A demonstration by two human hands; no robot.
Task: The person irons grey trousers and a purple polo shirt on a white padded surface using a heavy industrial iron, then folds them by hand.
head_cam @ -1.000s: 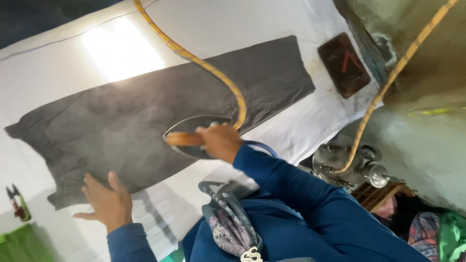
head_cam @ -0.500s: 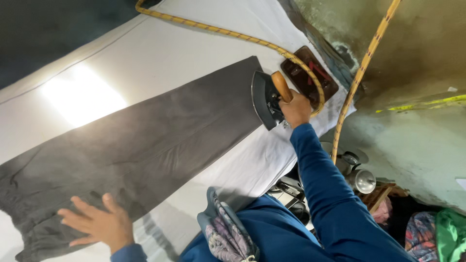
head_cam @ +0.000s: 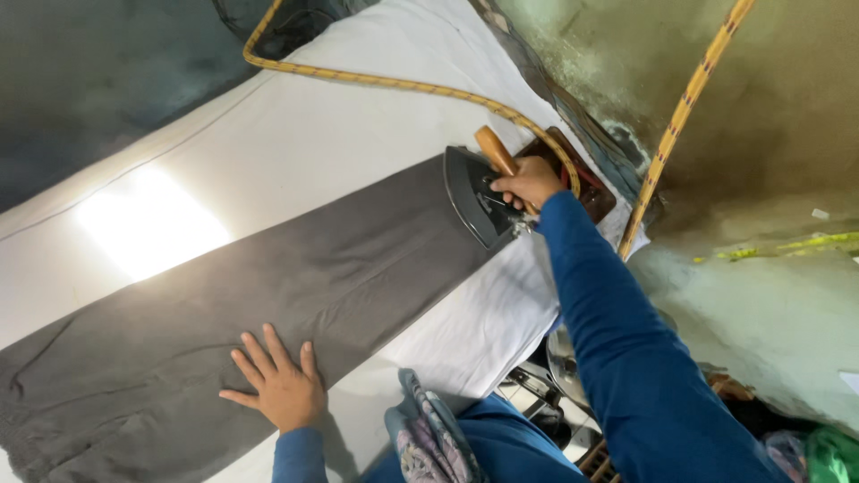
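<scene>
A dark grey pair of trousers (head_cam: pixel 268 304) lies flat across a white padded ironing table (head_cam: pixel 358 134). My right hand (head_cam: pixel 530 182) grips the wooden handle of a heavy metal iron (head_cam: pixel 479 195), which rests at the right end of the trousers. My left hand (head_cam: pixel 277 386) lies flat with fingers spread on the trousers near the table's front edge. A yellow braided cord (head_cam: pixel 403 85) runs from the iron across the table toward the far side.
A dark red iron rest (head_cam: pixel 586 183) lies just beyond the iron at the table's right end. A second yellow cord (head_cam: pixel 680 116) hangs along a stained wall. A patterned cloth (head_cam: pixel 429 438) hangs at my chest. Metal items sit below the table.
My right hand has slid the iron from the middle of the trousers to their right end. My left hand has stayed pressed flat on the fabric.
</scene>
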